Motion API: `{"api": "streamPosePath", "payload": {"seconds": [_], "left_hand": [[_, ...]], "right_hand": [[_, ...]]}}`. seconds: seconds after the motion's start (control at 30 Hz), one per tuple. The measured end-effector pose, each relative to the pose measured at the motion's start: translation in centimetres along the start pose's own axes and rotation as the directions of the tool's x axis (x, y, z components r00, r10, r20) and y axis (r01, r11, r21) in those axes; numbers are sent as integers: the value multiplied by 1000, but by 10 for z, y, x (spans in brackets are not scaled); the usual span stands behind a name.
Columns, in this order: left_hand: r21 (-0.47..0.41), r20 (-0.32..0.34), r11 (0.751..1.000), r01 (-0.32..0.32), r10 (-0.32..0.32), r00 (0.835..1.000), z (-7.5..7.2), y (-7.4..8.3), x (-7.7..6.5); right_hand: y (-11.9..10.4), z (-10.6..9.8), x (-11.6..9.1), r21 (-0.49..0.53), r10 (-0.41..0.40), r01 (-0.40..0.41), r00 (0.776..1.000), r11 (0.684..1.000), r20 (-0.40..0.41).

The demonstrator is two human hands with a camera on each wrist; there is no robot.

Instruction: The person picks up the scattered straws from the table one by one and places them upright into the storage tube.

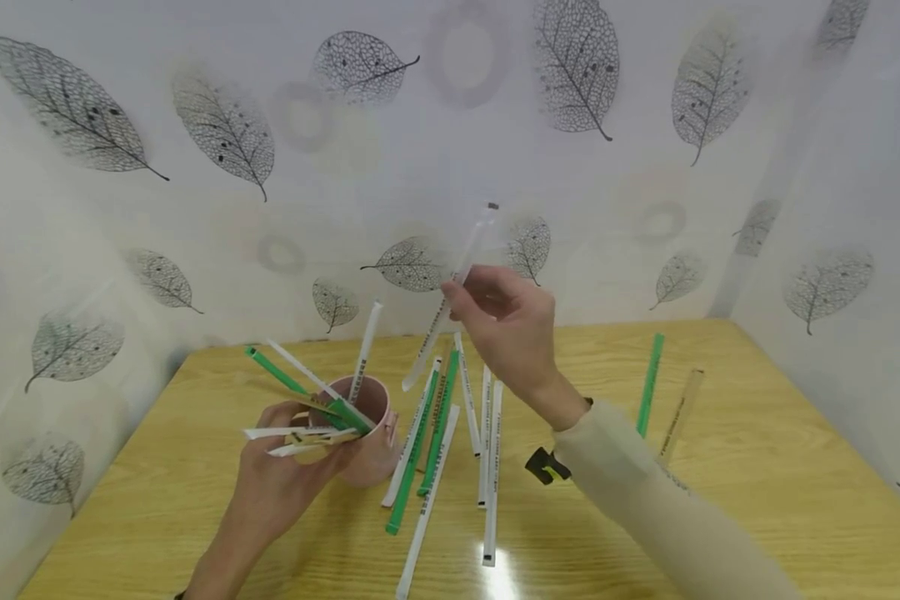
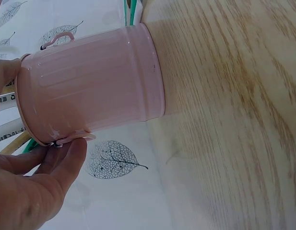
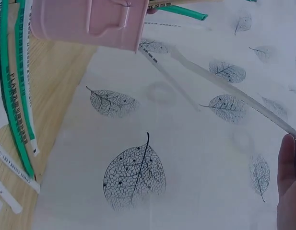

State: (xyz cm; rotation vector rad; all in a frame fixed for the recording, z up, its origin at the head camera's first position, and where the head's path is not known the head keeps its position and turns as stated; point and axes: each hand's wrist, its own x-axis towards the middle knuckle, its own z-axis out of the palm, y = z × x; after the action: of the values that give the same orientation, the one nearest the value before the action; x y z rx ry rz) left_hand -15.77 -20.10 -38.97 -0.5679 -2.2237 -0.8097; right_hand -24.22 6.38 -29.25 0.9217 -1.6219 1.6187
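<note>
A small pink metal bucket (image 1: 367, 462) with side handles stands on the wooden table (image 1: 570, 533). My left hand (image 1: 281, 471) grips it at the rim; in the left wrist view the fingers (image 2: 73, 160) lie against a handle. Several wrapped straws, white, green and tan, stick out of the bucket, most leaning toward the left hand. Up and right of the bucket, my right hand (image 1: 513, 329) pinches one white wrapped straw (image 1: 426, 343) between thumb and fingers. That straw slants, its lower end near the bucket's mouth in the head view.
Several wrapped straws lie right of the bucket, among them a green straw (image 1: 401, 492) and a white straw (image 1: 492, 492). Farther right are another green straw (image 1: 650, 383) and a tan straw (image 1: 681, 417). A leaf-patterned sheet (image 1: 435, 150) rises behind the table.
</note>
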Motion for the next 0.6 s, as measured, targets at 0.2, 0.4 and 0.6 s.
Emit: {"api": "streamPosePath", "payload": {"seconds": [0.2,0.4,0.6], "left_hand": [[2,35,999,37,-37,999,-1,-1,-1],[-3,19,1000,9,-9,1000,0,-1,-1],[-13,8,1000,17,-17,1000,0,-1,0]], "right_hand": [[-3,24,-4,81,-58,54,997,995,47],[3,42,-17,46,-105,99,983,994,152],[13,51,-28,-2,-121,125,961,992,250]]}}
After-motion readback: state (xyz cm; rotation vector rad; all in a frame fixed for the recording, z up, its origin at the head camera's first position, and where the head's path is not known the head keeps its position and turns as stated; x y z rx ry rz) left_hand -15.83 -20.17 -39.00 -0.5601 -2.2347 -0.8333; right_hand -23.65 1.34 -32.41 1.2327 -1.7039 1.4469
